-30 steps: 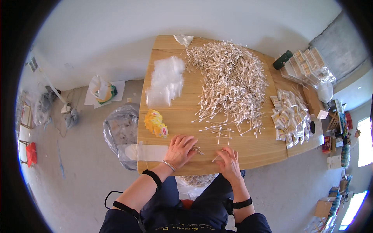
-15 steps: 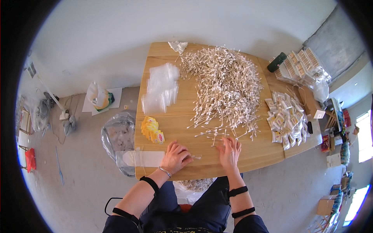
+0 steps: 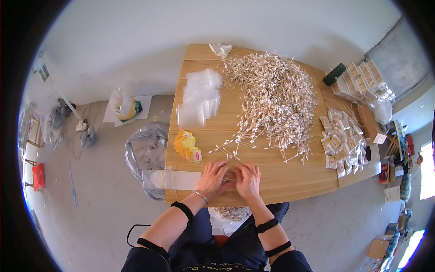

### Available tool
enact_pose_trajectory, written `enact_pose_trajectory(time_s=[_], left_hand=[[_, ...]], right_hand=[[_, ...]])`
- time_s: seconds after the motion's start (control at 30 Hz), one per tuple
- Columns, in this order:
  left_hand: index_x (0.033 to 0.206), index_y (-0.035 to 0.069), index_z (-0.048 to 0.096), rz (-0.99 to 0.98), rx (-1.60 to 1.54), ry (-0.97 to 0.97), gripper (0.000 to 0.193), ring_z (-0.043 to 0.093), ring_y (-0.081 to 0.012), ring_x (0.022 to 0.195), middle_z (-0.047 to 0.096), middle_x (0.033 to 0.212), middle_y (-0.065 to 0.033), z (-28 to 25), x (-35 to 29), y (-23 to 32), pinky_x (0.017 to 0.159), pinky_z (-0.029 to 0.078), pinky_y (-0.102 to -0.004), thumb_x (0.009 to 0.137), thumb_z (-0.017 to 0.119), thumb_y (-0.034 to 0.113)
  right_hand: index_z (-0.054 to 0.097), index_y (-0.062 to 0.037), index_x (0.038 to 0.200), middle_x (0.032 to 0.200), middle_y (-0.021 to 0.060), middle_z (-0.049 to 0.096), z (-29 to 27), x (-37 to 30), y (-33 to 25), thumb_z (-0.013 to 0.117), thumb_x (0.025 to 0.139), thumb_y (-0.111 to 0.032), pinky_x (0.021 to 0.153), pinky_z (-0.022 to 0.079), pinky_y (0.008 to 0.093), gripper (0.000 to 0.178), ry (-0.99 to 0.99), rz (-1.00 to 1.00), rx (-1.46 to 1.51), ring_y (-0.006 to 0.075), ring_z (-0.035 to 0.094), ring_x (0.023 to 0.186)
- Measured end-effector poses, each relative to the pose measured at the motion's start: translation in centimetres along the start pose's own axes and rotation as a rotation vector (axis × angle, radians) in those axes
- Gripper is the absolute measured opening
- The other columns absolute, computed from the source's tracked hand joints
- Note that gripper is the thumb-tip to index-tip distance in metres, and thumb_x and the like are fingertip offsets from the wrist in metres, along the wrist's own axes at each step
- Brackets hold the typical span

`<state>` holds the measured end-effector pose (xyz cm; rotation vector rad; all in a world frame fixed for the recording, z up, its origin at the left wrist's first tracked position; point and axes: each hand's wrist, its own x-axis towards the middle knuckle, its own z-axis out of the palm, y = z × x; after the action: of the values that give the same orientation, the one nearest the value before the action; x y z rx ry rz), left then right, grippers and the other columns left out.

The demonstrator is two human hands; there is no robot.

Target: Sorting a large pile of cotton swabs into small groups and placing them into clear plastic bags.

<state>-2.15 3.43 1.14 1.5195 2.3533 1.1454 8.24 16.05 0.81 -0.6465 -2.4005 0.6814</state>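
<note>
My left hand (image 3: pixel 213 177) is closed around a few cotton swabs (image 3: pixel 229 179), whose ends stick out toward the right hand. My right hand (image 3: pixel 248 179) has come up close to it, fingers bent and pinched at the same swabs. What lies between the fingertips is partly hidden. Just beyond both hands, several loose cotton swabs (image 3: pixel 232 150) are strewn on the wooden table. They trail from the large heap of cotton swabs (image 3: pixel 276 102). Beside my left wrist lies a white card strip (image 3: pixel 183 180) with clear plastic at its left end.
Yellow printed cards (image 3: pixel 186 145) and clear plastic bags (image 3: pixel 199 97) lie on the table's left side. Filled swab packets (image 3: pixel 343 143) are piled at the right, near a dark green cylinder (image 3: pixel 334 74) and stacked packs (image 3: pixel 364 81). A plastic-lined bin (image 3: pixel 147 152) stands by the left edge.
My right hand has moved left, from the near edge of the loose swabs to my left hand. The two hands now meet at the swabs. The whole view has shifted slightly.
</note>
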Motion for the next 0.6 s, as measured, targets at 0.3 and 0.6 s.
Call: enact_pose_trajectory(time_s=[0.3,0.6], left_hand=[[0.121,0.007,0.050,-0.073,0.023,0.016,0.064,0.046,-0.0352,0.116,0.048,0.125,-0.0146,-0.2,-0.1,0.6,0.098,0.039,-0.0441,0.071,0.079,0.033],[0.130,0.008,0.044,-0.099,-0.053,0.020,0.075,0.046,-0.0361,0.118,0.047,0.127,-0.0160,-0.7,0.2,1.2,0.100,0.039,-0.0442,0.069,0.081,0.028]], right_hand=[[0.064,-0.0098,0.093,0.095,0.0096,0.058,-0.9,3.1,1.3,0.068,0.077,-0.008,0.083,0.041,0.0429,0.017,0.127,0.140,-0.129,0.0324,0.052,0.092],[0.067,-0.0109,0.090,0.092,0.0097,0.060,-0.9,4.9,4.5,0.070,0.076,-0.014,0.082,0.042,0.0417,0.015,0.109,0.159,-0.247,0.0304,0.054,0.091]])
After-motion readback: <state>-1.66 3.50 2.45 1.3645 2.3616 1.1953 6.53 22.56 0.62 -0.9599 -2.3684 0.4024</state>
